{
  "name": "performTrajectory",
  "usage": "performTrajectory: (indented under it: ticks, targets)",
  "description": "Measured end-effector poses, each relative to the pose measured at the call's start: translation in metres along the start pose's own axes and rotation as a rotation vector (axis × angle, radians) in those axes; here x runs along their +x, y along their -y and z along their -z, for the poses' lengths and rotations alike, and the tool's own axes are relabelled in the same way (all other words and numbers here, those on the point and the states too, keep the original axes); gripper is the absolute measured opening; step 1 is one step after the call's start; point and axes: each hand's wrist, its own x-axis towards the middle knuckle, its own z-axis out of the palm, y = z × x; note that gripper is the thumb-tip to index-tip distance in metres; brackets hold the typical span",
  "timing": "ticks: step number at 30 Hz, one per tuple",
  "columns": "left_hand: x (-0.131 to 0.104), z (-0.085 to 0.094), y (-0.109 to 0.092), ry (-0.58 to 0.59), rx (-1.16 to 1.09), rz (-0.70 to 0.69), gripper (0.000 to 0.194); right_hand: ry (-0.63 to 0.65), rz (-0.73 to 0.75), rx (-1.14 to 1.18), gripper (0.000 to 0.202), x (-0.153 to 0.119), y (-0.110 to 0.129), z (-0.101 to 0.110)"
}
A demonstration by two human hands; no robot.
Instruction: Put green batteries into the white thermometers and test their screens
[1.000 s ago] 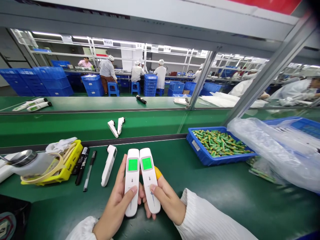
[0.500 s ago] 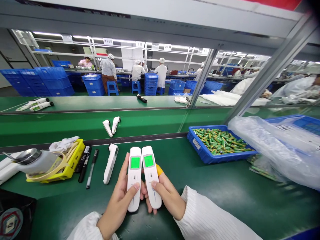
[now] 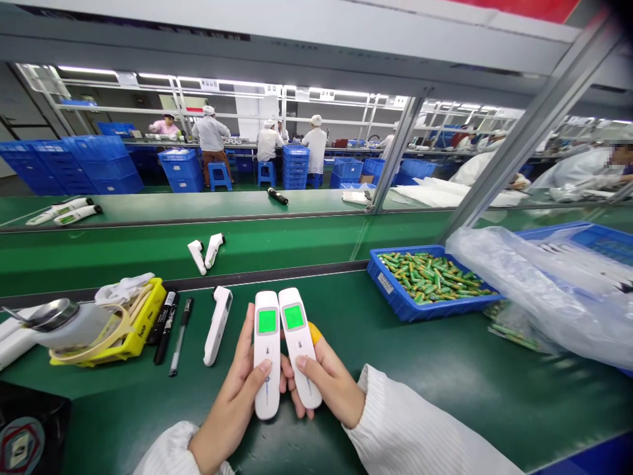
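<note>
My left hand [image 3: 236,389] is closed around a white infrared thermometer [image 3: 267,396], its thumb resting on the front below a lit green screen. A second white thermometer [image 3: 311,389], also with a green screen, is in my right hand [image 3: 339,386]; that thumb lies on its front too. Both are upright, side by side, tops nearly touching. An orange cover sits on a finger of my right hand. To the left, another thermometer [image 3: 217,326] lies on the green bench [image 3: 405,389]. Two more thermometers [image 3: 206,254] lie on the green belt [image 3: 297,244] beyond.
A blue bin [image 3: 395,297] of green batteries stands at right, beside clear plastic bags [image 3: 539,290]. At left are a yellow basket [image 3: 141,336], a metal-topped bottle [image 3: 74,323], black markers [image 3: 164,330] and a pen [image 3: 181,338]. A metal post [image 3: 400,155] rises beyond the belt.
The two thermometers on the belt have moved a little left. My thumbs have shifted slightly on the fronts of the held thermometers; both screens stay green.
</note>
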Motion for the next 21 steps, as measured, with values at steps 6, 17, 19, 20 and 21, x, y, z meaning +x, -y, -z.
performTrajectory:
  ticks: [6, 17, 19, 20, 21]
  targets:
    - [-0.0003, 0.0030, -0.0033, 0.062, 0.023, 0.031, 0.084, 0.007, -0.017, -0.028, 0.051, 0.0011, 0.0008, 0.0021]
    - [0.0043, 0.0053, 0.0001, 0.181, -0.007, -0.026, 0.088, -0.064, -0.075, -0.043, 0.060, 0.0011, -0.0008, -0.0017]
    - [0.0043, 0.0066, 0.0009, 0.180, 0.000, -0.032, 0.085, -0.063, -0.078, -0.043, 0.061, 0.0011, -0.0002, -0.0016]
    - [0.0042, 0.0071, 0.0015, 0.168, 0.008, -0.029, 0.083, -0.061, -0.078, -0.040, 0.062, 0.0012, 0.0000, -0.0014]
    - [0.0041, 0.0074, 0.0022, 0.159, 0.016, -0.028, 0.081, -0.057, -0.078, -0.037, 0.062, 0.0015, 0.0000, -0.0011]
